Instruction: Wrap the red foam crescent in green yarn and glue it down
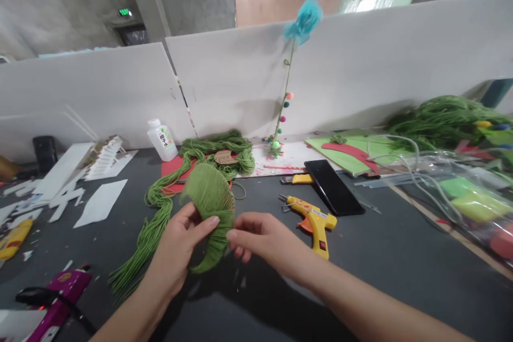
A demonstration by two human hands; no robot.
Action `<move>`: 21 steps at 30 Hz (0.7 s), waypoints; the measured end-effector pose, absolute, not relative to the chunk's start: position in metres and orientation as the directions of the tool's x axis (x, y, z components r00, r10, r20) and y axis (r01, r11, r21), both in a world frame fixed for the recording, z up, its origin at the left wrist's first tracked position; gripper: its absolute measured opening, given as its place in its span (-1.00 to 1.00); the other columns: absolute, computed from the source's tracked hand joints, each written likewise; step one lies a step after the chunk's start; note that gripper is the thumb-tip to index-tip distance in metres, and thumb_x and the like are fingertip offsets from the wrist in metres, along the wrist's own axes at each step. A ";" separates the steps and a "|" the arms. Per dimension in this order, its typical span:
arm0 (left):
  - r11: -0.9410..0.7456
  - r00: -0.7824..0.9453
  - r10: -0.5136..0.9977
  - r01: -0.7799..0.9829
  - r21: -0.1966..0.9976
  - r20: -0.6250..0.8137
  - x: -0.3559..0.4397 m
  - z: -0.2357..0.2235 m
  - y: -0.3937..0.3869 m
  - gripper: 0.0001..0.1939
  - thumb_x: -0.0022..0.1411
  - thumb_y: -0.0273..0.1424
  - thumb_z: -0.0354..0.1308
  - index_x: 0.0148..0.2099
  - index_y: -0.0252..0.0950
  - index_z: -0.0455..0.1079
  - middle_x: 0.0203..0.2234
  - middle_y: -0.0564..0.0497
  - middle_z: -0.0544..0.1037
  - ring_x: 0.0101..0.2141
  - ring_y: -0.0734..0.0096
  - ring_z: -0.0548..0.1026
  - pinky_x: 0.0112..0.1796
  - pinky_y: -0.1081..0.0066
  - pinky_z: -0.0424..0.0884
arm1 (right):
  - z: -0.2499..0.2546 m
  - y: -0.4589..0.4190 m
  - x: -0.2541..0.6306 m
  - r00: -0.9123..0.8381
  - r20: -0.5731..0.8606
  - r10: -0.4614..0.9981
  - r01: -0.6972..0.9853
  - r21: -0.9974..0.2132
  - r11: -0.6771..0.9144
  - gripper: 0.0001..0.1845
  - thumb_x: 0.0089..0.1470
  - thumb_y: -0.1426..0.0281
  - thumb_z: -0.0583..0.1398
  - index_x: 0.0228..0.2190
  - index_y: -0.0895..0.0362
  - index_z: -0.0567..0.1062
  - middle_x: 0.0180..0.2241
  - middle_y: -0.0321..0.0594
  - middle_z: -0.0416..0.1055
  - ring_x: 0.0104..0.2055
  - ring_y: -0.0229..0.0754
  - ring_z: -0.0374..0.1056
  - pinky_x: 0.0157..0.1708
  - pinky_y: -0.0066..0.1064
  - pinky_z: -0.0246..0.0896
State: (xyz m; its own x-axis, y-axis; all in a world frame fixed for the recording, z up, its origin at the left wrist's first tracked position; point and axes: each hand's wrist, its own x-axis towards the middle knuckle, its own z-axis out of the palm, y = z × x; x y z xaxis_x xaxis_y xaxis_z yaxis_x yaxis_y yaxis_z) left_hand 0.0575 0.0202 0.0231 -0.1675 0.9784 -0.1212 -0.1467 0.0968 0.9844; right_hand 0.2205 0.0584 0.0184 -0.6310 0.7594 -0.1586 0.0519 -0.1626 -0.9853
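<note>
A curved, leaf-like piece wrapped in green yarn point(210, 192) is held up over the dark tabletop. My left hand point(182, 238) grips it from the left, thumb across its front and the other fingers partly behind. At the piece's right edge, my right hand point(256, 235) has thumb and fingers pinched together; what lies between the fingertips is hidden. Part of the edge shows a reddish strip under the yarn. Behind and left of the piece, a long skein of green yarn point(154, 224) trails over the table, with a brown cardboard scrap point(225, 157) on it.
Right of my hands lie a yellow glue gun point(315, 219), a black phone point(334, 187) and a yellow cutter point(301, 178). A white bottle point(162, 140) and a blue-topped flower stem point(285, 85) stand behind. A purple tool point(60, 299) with a black cable lies front left.
</note>
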 end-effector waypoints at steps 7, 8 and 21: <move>0.100 -0.199 0.966 -0.298 0.949 -0.164 0.063 0.017 0.009 -0.77 -0.05 -0.36 0.33 -0.31 -0.30 0.43 -0.55 0.12 0.53 -0.53 0.51 0.47 -0.45 0.54 0.37 | 0.011 0.050 0.212 -0.595 -0.184 0.782 0.037 -0.979 -0.202 -0.70 -0.10 0.20 0.22 -0.57 0.19 0.36 -0.65 -0.36 0.27 -0.60 -0.33 0.22 -0.53 -0.45 0.17; 0.112 -0.186 0.966 -0.331 0.937 -0.181 0.063 0.017 0.008 -0.79 -0.03 -0.35 0.32 -0.32 -0.30 0.43 -0.55 0.12 0.53 -0.54 0.52 0.46 -0.47 0.54 0.36 | 0.011 0.050 0.213 -0.588 -0.174 0.790 0.071 -0.984 -0.164 -0.72 -0.07 0.23 0.19 -0.59 0.18 0.34 -0.66 -0.37 0.25 -0.61 -0.34 0.21 -0.54 -0.47 0.14; -0.003 -0.355 0.933 -0.188 0.982 -0.065 0.057 0.002 0.008 -0.78 -0.05 -0.34 0.34 -0.33 -0.32 0.46 -0.50 0.08 0.59 -0.44 0.44 0.51 -0.38 0.49 0.44 | 0.023 0.058 0.221 -0.595 -0.139 0.792 0.109 -0.990 -0.091 -0.88 -0.04 0.36 0.16 -0.48 0.17 0.38 -0.56 -0.34 0.30 -0.52 -0.30 0.24 -0.48 -0.46 0.19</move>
State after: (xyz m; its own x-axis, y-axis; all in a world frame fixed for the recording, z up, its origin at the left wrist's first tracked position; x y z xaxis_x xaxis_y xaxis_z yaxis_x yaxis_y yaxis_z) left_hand 0.0568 0.0080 0.0018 -0.3549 0.9326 -0.0652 -0.1882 -0.0030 0.9821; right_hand 0.2213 0.0575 0.0232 -0.5947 0.7919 -0.1386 0.1092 -0.0913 -0.9898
